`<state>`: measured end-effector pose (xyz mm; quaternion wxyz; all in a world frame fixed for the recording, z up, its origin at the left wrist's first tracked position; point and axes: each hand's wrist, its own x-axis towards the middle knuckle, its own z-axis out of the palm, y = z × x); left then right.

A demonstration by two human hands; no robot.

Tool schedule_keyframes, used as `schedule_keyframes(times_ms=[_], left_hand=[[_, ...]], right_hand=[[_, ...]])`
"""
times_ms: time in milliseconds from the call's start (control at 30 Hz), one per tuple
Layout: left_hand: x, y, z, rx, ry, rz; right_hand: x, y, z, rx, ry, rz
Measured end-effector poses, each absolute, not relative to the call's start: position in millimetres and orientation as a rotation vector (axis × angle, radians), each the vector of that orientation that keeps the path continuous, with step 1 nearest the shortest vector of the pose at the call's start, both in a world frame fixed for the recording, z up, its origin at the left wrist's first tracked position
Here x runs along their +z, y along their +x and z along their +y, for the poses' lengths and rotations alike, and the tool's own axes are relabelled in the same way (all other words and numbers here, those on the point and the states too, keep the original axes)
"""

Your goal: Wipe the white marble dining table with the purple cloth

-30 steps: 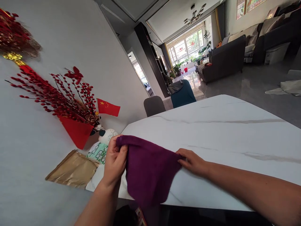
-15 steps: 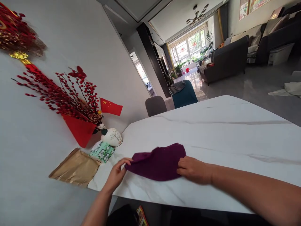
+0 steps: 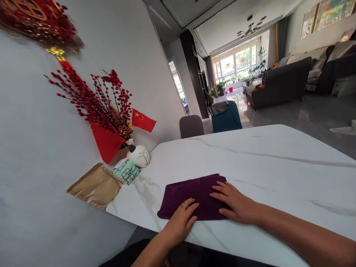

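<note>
A dark purple cloth (image 3: 183, 193), folded into a rough rectangle, lies flat near the front edge of the white marble-patterned table (image 3: 250, 155). My left hand (image 3: 179, 221), with a gold ring on one finger, rests on the cloth's front edge, its fingers stretched out over the fabric. On the cloth's right end lies my right hand (image 3: 235, 202), palm down with fingers spread. Neither hand grips the fabric. What lies beneath the palms is hidden.
At the table's left, by the wall, stand a white vase (image 3: 141, 155) with red berry branches (image 3: 91, 100), a green tissue pack (image 3: 126, 171) and a brown paper bag (image 3: 96, 186). A grey chair (image 3: 191, 126) and a blue chair (image 3: 226, 116) stand at the far edge.
The cloth's left end has come down from my left hand and now lies flat. My left hand has let go and moved right onto the cloth. My right hand has opened its fingers over it.
</note>
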<state>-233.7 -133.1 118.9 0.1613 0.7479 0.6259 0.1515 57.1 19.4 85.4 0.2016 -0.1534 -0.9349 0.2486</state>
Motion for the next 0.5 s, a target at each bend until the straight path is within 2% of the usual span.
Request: schedule_keyframes(times_ms=[167, 300, 500], left_hand=[[116.6, -240.4, -120.5, 0.440, 2.131, 1.947], [120.3, -246.5, -115.7, 0.334, 1.978, 2.120], [126.3, -261.7, -115.8, 0.253, 1.982, 2.067]], right_hand=[[104.3, 34.0, 14.3, 0.720, -0.632, -2.719], [100.5, 5.8, 7.4, 0.713, -0.796, -2.790], [101.0, -9.9, 2.9, 0.700, -0.840, -2.849]])
